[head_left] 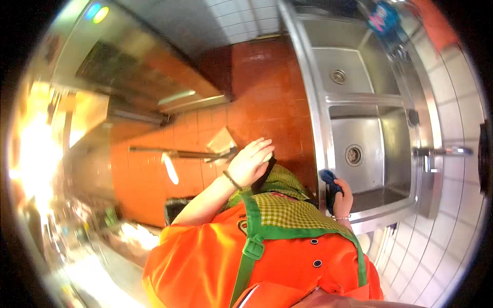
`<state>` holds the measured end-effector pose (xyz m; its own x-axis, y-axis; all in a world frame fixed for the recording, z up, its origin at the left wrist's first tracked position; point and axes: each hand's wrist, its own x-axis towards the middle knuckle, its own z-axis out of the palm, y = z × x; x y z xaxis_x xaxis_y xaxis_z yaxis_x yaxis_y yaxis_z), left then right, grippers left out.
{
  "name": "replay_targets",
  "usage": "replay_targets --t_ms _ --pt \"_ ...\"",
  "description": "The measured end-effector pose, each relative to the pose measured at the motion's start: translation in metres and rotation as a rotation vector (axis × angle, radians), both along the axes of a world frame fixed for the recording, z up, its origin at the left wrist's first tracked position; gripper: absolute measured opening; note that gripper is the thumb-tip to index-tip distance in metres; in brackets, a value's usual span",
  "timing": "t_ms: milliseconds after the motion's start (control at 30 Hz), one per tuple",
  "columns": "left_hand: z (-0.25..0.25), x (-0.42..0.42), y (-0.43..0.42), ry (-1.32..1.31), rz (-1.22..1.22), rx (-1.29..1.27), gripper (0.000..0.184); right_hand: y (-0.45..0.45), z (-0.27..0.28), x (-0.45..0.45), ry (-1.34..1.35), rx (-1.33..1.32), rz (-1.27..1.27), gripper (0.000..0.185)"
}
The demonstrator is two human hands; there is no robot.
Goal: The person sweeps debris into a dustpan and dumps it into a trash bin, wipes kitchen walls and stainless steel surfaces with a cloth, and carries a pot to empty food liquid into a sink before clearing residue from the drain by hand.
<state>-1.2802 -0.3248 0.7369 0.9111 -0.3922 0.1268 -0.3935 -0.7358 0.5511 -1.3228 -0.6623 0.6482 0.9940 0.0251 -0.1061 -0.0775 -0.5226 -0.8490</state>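
Note:
My left hand (251,161) is in front of the green checked apron (287,205), fingers together and curled over a dark object I cannot make out, mostly hidden by the hand. A dark band circles that wrist. At the near edge of the steel sink (322,123), my right hand (343,199) grips a dark blue cloth (331,186), bunched between the fingers and the rim. The right wrist wears a light bracelet.
Two sink basins run along the right, with a faucet (447,151) at the tiled wall. A dark pole (169,151) and a beige flat piece (221,141) appear over the red tiled floor (267,102). A steel appliance (133,66) stands left; glare hides the far left.

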Motion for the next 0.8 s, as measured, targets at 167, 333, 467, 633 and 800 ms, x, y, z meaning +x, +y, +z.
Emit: replay_targets --t_ms 167,333,467,633,800 --pt "0.041 -0.236 0.054 0.129 0.333 0.219 0.049 0.035 0.015 -0.112 0.022 0.122 0.151 0.032" --pt "0.058 -0.535 0.196 0.062 0.906 0.284 0.048 0.166 0.03 -0.318 0.082 0.237 0.385 0.033" --pt "0.006 -0.736 0.29 0.103 1.34 0.093 0.043 0.236 0.04 -0.442 -0.032 0.023 0.595 0.033" --pt "-0.054 -0.756 0.353 0.038 1.611 -0.645 0.046 0.262 0.035 -0.444 0.075 -0.018 0.655 0.032" --pt "-0.058 -0.653 0.536 -0.026 1.397 -0.451 0.073 0.425 0.028 -0.439 0.072 -0.082 0.609 0.033"
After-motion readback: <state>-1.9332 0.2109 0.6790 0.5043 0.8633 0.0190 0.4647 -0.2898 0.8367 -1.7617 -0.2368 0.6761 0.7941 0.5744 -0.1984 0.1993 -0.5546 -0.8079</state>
